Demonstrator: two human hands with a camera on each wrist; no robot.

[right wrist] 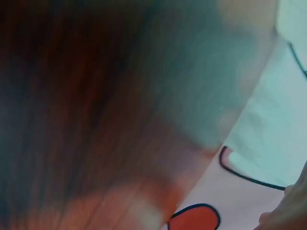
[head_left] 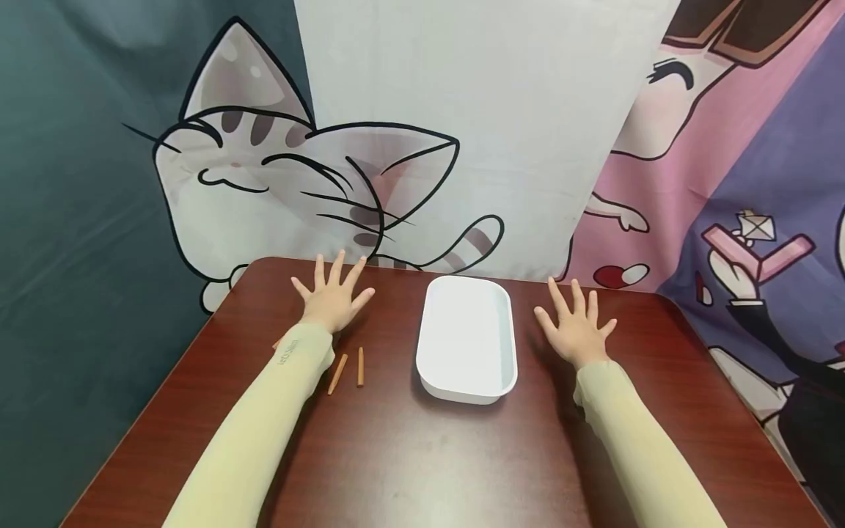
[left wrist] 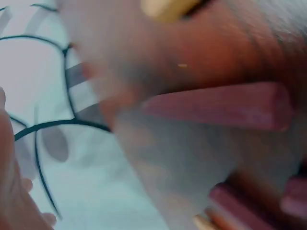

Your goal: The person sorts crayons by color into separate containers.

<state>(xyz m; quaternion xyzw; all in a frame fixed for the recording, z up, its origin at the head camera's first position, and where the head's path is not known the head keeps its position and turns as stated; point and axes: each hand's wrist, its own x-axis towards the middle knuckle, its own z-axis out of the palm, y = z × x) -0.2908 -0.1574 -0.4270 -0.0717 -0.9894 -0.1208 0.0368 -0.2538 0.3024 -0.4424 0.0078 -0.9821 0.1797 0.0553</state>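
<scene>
Both hands lie flat and spread on the dark red-brown wooden table [head_left: 409, 469], holding nothing: the left hand [head_left: 333, 297] just beyond two thin orange-brown sticks [head_left: 348, 369], the right hand [head_left: 576, 325] beside the white rounded plastic tray [head_left: 467, 339]. I'd guess the left sleeve, lying close alongside the sticks, could roll them away if it shifts.

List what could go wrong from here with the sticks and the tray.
The two brown sticks lie close beside the left sleeve; moving that arm could sweep them off the table. A third may lie hidden under the sleeve. The white tray sits loose between both hands, so a nudge could slide it.
</scene>
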